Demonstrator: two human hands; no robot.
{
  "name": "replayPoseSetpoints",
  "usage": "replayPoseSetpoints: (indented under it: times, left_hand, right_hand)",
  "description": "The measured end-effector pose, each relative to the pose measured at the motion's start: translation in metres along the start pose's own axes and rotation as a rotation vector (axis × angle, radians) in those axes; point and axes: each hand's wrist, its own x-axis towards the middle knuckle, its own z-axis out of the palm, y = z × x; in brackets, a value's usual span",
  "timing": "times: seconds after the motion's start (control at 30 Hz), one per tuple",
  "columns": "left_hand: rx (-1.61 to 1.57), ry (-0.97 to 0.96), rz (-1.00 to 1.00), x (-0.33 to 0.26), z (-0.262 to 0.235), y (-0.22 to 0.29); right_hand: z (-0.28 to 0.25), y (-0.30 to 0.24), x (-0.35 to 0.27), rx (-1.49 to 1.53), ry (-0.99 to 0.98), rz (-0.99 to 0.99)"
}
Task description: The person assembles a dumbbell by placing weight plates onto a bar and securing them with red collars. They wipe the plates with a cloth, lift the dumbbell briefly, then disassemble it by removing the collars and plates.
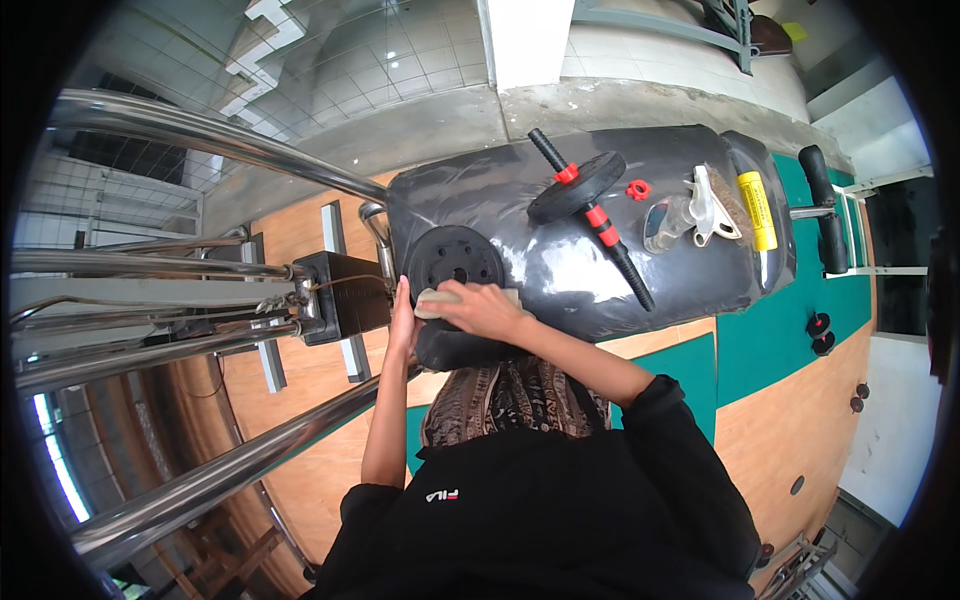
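A black round weight plate (455, 252) lies flat on the near left part of a padded bench (690, 150) in a dark glossy cover. My right hand (485, 310) is closed on a pale cloth (432, 300), which presses against the plate's near edge. Along the plate's left edge stands my left hand (402, 320), its fingers stretched out and touching the rim. Further right on the bench rests a dumbbell bar (603, 225) with red collars and one black plate (577, 187) on it. A loose red collar nut (638, 189) sits beside it.
A clear bottle (668, 222), a white spray trigger (708, 212) and a yellow tube-shaped container (757, 210) lie toward the bench's right end. Chrome rails (230, 145) and a black weight stack (345, 297) flank its left side. Small dumbbells (820, 333) stand on the floor at right.
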Motion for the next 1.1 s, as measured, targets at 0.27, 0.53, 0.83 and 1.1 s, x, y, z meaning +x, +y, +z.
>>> replayPoseSetpoints:
  times: [0.27, 0.53, 0.83, 1.1]
  left_hand:
    - [-0.172, -0.238, 0.078, 0.002, -0.003, 0.000]
    - [-0.216, -0.332, 0.109, 0.012, -0.003, 0.001]
    - [-0.266, -0.322, 0.111, 0.013, -0.003, 0.001]
    - [-0.248, -0.325, 0.080, 0.014, -0.003, 0.004]
  right_hand:
    - [-0.007, 0.006, 0.009, 0.057, 0.075, 0.148]
    - [-0.006, 0.007, 0.037, 0.156, 0.298, 0.237]
    - [-0.009, -0.009, 0.026, 0.075, 0.069, 0.131]
    - [-0.001, -0.023, 0.024, 0.182, 0.152, 0.107]
